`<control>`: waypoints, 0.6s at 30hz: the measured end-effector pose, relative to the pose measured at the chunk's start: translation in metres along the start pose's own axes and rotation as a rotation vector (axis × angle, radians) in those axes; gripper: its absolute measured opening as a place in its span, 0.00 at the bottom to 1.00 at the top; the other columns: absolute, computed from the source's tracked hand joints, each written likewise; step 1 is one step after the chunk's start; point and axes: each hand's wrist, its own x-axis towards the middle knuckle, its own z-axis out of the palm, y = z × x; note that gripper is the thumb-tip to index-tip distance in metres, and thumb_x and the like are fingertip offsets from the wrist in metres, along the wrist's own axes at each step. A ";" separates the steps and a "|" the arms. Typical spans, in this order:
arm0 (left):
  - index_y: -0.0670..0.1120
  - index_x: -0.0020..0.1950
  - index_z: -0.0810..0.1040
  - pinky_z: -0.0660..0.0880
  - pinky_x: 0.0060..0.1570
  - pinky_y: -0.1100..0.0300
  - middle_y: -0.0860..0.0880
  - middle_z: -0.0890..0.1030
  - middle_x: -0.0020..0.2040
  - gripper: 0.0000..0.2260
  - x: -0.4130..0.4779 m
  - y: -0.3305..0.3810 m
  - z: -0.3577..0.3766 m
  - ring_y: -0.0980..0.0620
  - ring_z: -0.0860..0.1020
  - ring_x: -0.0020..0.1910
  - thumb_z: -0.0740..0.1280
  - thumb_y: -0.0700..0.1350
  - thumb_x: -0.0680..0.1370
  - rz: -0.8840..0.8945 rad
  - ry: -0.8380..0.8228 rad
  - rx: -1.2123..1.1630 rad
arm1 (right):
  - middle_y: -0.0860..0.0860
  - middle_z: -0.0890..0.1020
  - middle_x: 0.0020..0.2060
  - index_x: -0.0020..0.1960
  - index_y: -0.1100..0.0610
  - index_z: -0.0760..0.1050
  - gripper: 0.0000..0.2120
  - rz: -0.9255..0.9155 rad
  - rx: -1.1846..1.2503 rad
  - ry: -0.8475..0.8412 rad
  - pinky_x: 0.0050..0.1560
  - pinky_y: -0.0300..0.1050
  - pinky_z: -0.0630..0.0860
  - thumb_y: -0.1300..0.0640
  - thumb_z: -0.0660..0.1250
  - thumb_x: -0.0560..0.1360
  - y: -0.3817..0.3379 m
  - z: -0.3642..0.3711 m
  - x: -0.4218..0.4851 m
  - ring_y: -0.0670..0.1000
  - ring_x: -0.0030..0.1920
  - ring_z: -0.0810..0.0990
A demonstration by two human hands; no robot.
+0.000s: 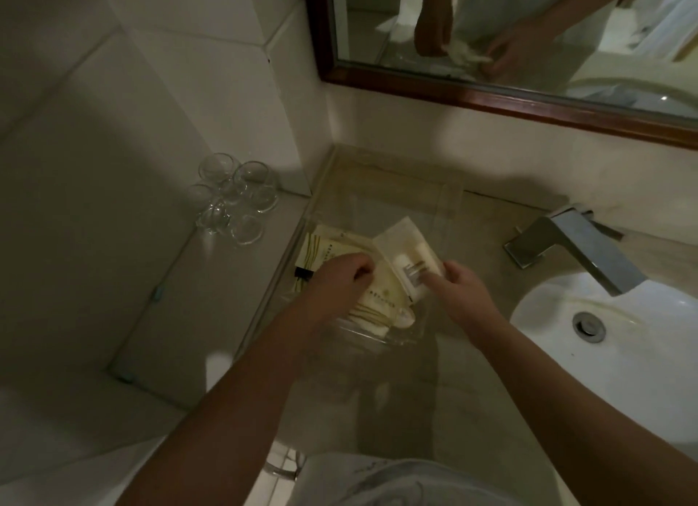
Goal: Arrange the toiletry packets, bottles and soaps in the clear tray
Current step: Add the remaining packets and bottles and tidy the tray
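The tray [451, 197] stands at centre frame on the counter [396, 399], close to the counter's left edge. Beyond that edge is the ledge where the glasses [231, 199] cluster at centre left. A shove from either forearm could, I judge, slide the light tray toward the glasses. If it were pushed rightward, small things could roll into the sink [642, 354] at lower right.

The striped packets [321, 250] lie overlapped in the tray's near-left part and could slip out of line if dragged. The pouch [406, 241] is tilted up at the tray's middle, with bottles [409, 267] showing through it. The right hand [462, 288] pinches its lower right corner, and a loose pinch might drop it across the packets. The left hand [340, 275], apart from the right, has its fingers curled down on the packets. I cannot tell whether it grips or merely presses.

The tray's walls nearly vanish against the counter in the dim light, so any compartments are unclear. The left hand covers the packets' middle, and the right fingers are blurred. The packet print is unreadable. A round piece [402, 320] by the near rim may be a soap or a cap.
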 end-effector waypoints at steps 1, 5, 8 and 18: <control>0.50 0.45 0.73 0.68 0.35 0.63 0.56 0.74 0.38 0.04 0.003 0.003 -0.004 0.54 0.74 0.40 0.63 0.43 0.79 0.036 -0.081 0.015 | 0.48 0.84 0.46 0.56 0.51 0.77 0.08 -0.013 -0.022 -0.043 0.37 0.40 0.75 0.53 0.67 0.78 -0.001 0.000 0.001 0.46 0.44 0.83; 0.50 0.51 0.79 0.71 0.38 0.66 0.56 0.79 0.44 0.06 0.013 0.013 -0.011 0.58 0.78 0.44 0.63 0.44 0.79 0.074 -0.195 -0.002 | 0.47 0.83 0.45 0.54 0.51 0.78 0.07 -0.033 -0.124 -0.093 0.40 0.40 0.77 0.52 0.67 0.77 -0.005 0.003 0.002 0.46 0.45 0.82; 0.48 0.47 0.79 0.72 0.36 0.65 0.55 0.80 0.41 0.06 0.011 0.012 -0.009 0.56 0.79 0.41 0.63 0.45 0.79 -0.010 -0.089 -0.147 | 0.49 0.82 0.43 0.51 0.53 0.77 0.05 -0.040 -0.123 -0.017 0.35 0.38 0.74 0.53 0.66 0.78 -0.002 0.006 0.001 0.46 0.40 0.81; 0.49 0.48 0.81 0.72 0.36 0.64 0.53 0.81 0.41 0.04 -0.014 -0.023 0.017 0.56 0.77 0.39 0.70 0.43 0.74 -0.477 0.110 -0.498 | 0.52 0.81 0.43 0.49 0.57 0.76 0.04 0.080 0.076 0.302 0.32 0.41 0.76 0.57 0.66 0.77 0.027 0.030 -0.010 0.48 0.39 0.81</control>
